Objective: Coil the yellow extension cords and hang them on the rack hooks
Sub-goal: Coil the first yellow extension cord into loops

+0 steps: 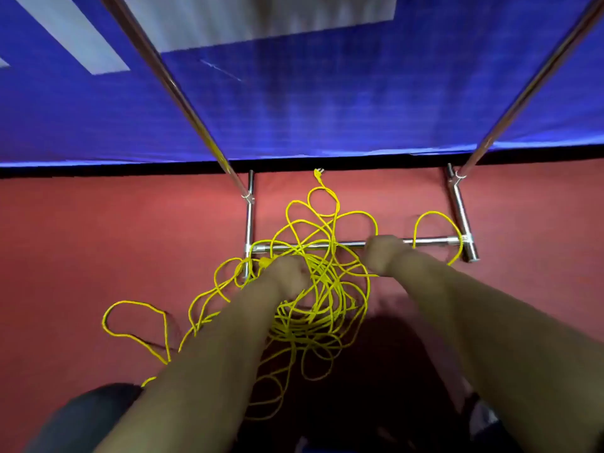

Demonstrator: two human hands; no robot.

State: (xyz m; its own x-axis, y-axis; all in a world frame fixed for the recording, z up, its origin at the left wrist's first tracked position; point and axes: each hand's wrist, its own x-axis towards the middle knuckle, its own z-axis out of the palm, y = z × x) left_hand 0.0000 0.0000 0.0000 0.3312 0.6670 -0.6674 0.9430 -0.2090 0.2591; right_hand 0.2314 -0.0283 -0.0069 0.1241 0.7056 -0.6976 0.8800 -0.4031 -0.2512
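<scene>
A tangled heap of yellow extension cord (313,308) lies on the red floor, draped over and around the rack's low chrome crossbar (425,241). One plug end (317,173) points toward the blue wall. My left hand (289,273) is closed in the tangle near the bar's left end, gripping strands beside a yellow plug (264,262). My right hand (385,255) is closed on cord strands right at the crossbar. Two chrome rack uprights (183,93) (536,83) rise from the base feet. No hooks are in view.
A blue banner wall (327,109) stands right behind the rack. The rack's base feet (250,223) (462,220) lie on the red floor (98,240). Loose cord loops (137,322) spread to the left. My knees are at the bottom edge.
</scene>
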